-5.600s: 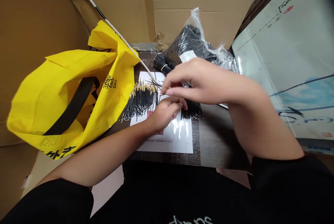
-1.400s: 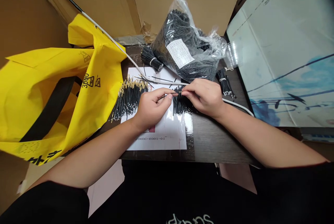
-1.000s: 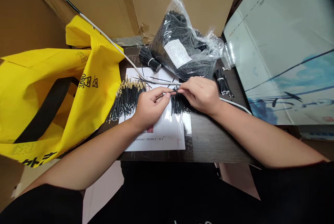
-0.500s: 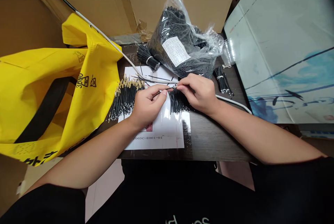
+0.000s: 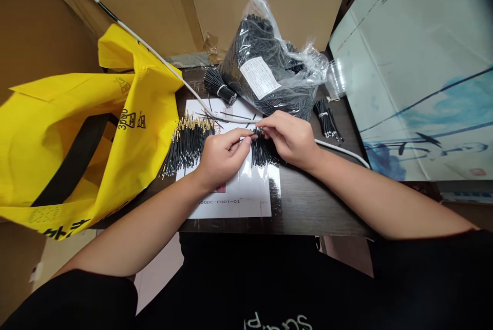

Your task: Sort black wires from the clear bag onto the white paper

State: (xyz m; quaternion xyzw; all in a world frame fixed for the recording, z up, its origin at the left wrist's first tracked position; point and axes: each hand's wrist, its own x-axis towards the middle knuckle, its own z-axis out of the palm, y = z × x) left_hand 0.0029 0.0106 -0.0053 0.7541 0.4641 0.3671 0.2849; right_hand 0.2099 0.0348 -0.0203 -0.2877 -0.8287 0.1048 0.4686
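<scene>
My left hand (image 5: 225, 158) is closed in a pinch on a thin black wire (image 5: 248, 136), just above the printed sheet. Close by on the right, my right hand (image 5: 290, 140) pinches near the wire's tip; whatever sits between its fingertips is too small to make out. A wide pile of black wires with gold-coloured ends (image 5: 188, 142) lies left of my left hand. Below my right hand's fingertips is a second pile of short black wires (image 5: 263, 153). Both piles rest partly on the white printed sheet (image 5: 239, 204).
A clear bag of black wires (image 5: 250, 42) stands behind my hands, with tied bundles on its left (image 5: 219, 86) and right (image 5: 326, 118). A yellow bag (image 5: 134, 160) lies left. A white cable (image 5: 154, 53) crosses the dark table (image 5: 316, 212). Clear cups (image 5: 337, 77) lie right.
The view has shifted slightly. My right hand's fingertips have moved a little apart from the wire tip, and the wire in my left hand shows less than before.
</scene>
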